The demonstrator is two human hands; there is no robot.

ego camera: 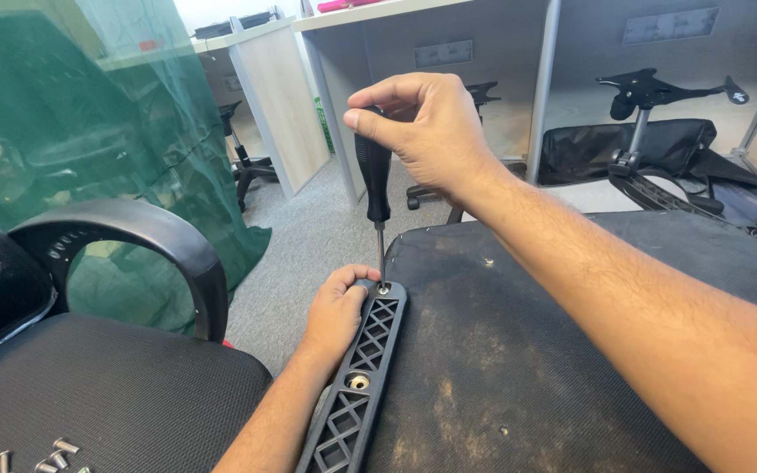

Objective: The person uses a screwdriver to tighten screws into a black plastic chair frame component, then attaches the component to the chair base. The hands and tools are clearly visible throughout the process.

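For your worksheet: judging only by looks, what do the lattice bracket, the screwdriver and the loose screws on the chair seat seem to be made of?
Lattice bracket, steadied by the left hand: probably moulded black plastic, matt, with crisp openwork.
Screwdriver, in the right hand: glossy black handle, likely plastic or rubber; thin grey shaft looks like metal.
Loose screws: bright silvery sheen suggests steel or plated metal.

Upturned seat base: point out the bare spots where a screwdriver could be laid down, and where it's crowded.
On the upturned seat base, the dusty panel between the lattice bracket and the right forearm is bare. The chair seat is bare above the loose screws. It is crowded where the left hand, right hand and screwdriver meet.
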